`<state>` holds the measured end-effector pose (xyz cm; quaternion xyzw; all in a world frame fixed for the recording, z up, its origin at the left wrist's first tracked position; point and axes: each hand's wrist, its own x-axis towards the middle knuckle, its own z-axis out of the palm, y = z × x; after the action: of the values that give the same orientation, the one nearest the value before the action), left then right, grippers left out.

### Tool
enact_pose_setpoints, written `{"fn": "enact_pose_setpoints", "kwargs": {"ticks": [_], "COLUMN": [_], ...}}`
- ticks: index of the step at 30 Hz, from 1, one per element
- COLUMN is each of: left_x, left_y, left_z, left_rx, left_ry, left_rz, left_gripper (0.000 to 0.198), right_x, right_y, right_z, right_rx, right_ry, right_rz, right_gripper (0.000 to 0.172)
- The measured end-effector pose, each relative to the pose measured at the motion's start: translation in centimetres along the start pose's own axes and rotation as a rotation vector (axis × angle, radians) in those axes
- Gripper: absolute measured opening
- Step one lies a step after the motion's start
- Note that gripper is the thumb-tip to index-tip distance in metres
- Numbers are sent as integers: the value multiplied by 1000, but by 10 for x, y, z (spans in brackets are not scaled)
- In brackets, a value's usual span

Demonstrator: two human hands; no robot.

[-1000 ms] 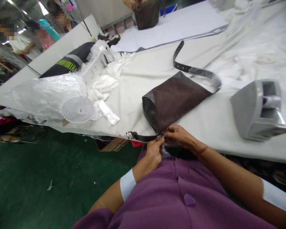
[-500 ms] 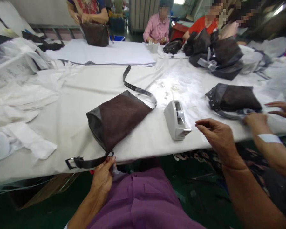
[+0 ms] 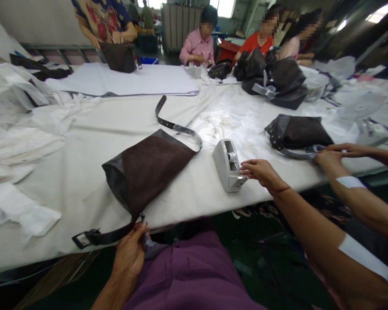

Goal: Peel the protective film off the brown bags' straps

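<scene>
A dark brown handbag with black end panels lies on the cloth-covered table before me. Its buckle strap reaches toward the table's front edge. My left hand is closed on the strap's base at the bag's near corner, beside a small metal fitting; some clear plastic hangs under the fingers. A grey tape dispenser stands right of the bag. My right hand is at its cutter end, fingers stretched forward and slightly apart; whether they touch the tape is unclear. The holed strap curves away behind the bag.
At the right, a co-worker's hands work on another dark bag. Several bags are heaped at the back right. White wrapping lies at the left. People sit or stand across the table.
My right hand has moved left to the dispenser's cutter end, its fingers straighter. My left hand keeps its hold on the strap. The whole view has shifted slightly.
</scene>
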<state>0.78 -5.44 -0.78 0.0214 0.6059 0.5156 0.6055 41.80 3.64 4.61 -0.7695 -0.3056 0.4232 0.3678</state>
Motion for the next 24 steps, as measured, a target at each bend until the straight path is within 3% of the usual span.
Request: {"fn": "enact_pose_setpoints", "kwargs": {"ticks": [13, 20, 24], "left_x": [1, 1, 3], "left_y": [1, 2, 1], "left_z": [-6, -9, -11], "left_rx": [-28, -42, -50], "left_ry": [-61, -85, -90], "left_rz": [-29, -64, -67], "left_gripper": [14, 11, 13], "right_x": [16, 19, 16], "right_y": [-27, -34, -36], "right_z": [-1, 4, 8], "right_rx": [-27, -150, -189], "right_ry": [-136, -170, -118], "right_rz": [258, 285, 252], "right_gripper": [7, 8, 11]}}
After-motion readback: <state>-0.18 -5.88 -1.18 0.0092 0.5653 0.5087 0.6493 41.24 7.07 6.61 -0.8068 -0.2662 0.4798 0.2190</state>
